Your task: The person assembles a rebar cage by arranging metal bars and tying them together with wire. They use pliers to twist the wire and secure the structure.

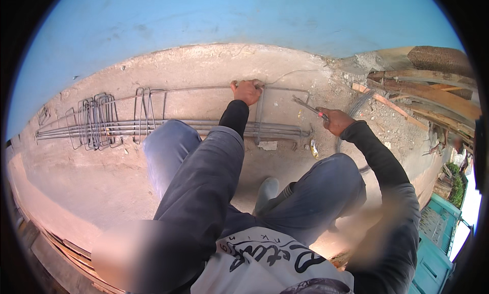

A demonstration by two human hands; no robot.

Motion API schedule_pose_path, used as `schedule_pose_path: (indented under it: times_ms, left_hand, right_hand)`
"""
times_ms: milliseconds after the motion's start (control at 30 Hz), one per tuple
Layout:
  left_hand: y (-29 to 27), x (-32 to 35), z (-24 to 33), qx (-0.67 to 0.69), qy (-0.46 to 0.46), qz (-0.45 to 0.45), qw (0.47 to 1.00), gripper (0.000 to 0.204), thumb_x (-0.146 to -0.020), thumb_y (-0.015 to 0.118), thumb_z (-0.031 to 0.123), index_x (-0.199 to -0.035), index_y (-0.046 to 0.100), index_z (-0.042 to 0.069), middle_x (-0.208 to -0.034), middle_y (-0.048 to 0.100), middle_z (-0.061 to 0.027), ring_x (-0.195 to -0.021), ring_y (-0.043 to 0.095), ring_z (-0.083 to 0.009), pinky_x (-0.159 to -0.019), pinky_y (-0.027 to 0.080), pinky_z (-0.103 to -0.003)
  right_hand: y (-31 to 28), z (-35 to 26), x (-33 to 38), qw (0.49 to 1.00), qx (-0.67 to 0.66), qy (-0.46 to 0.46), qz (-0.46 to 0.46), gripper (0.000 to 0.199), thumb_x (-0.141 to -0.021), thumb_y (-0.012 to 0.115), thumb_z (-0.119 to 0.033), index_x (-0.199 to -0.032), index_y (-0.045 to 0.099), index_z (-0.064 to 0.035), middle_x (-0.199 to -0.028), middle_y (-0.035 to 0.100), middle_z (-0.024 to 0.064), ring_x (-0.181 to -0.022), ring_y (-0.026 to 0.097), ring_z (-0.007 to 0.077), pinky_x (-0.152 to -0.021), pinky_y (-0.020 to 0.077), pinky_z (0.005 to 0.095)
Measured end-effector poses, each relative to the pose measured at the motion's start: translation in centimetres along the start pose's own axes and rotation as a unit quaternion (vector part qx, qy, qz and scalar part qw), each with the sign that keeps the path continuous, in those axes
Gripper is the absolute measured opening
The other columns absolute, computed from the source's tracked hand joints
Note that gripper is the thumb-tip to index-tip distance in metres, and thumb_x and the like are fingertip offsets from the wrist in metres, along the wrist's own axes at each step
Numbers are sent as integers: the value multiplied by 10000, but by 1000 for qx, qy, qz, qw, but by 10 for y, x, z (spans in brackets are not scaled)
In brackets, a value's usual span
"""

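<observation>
My left hand [248, 91] is closed around the top long steel bar [204, 88], right where a rectangular stirrup [260, 113] meets it. A thin tie wire [295, 72] curves away from that spot to the right. My right hand [336, 122] grips a pair of pliers [308, 106] with red on the handles, their jaws pointing up and left, apart from the steel. Lower down, several long parallel bars [214, 123] lie side by side across the ground. Bunched stirrups [97, 121] hang around the bars at the left. My left fingers partly hide the joint.
A blue wall [254, 19] runs along the far side. Wooden planks [428, 85] and rubble are piled at the right, beside a coil of thin wire [359, 105]. A small yellow wrapper [314, 149] lies on the ground near my right knee. A teal gate [433, 243] stands at lower right.
</observation>
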State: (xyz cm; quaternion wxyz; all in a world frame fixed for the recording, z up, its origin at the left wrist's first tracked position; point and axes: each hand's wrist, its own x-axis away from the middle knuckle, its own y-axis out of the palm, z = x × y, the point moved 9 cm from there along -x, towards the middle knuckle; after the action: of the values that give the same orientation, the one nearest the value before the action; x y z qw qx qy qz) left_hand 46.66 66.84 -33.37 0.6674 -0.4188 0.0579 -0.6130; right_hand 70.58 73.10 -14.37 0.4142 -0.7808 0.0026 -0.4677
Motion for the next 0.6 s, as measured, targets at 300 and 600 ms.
schedule_pose_path:
  times_ms: [300, 600]
  left_hand:
    - [-5, 6, 14, 25, -16, 59, 998, 419, -881, 610, 545, -1123, 731, 225, -950, 731, -72, -1124, 613, -258, -1126, 72, -586]
    - [-14, 15, 18, 30, 9, 206, 978, 293, -901, 666, 445, -974, 768, 181, -829, 696, -48, -1046, 594, -258, -1128, 83, -619]
  right_hand:
    - [22, 29, -25, 978, 186, 92, -18, 516, -858, 522, -124, -1370, 519, -191, -1145, 685, 139, -1130, 587, 344, -925, 449, 494]
    - [4, 12, -75, 973, 219, 39, 53, 427, -869, 531, -156, -1289, 585, -214, -1103, 695, 112, -1057, 624, 323, -850, 509, 451]
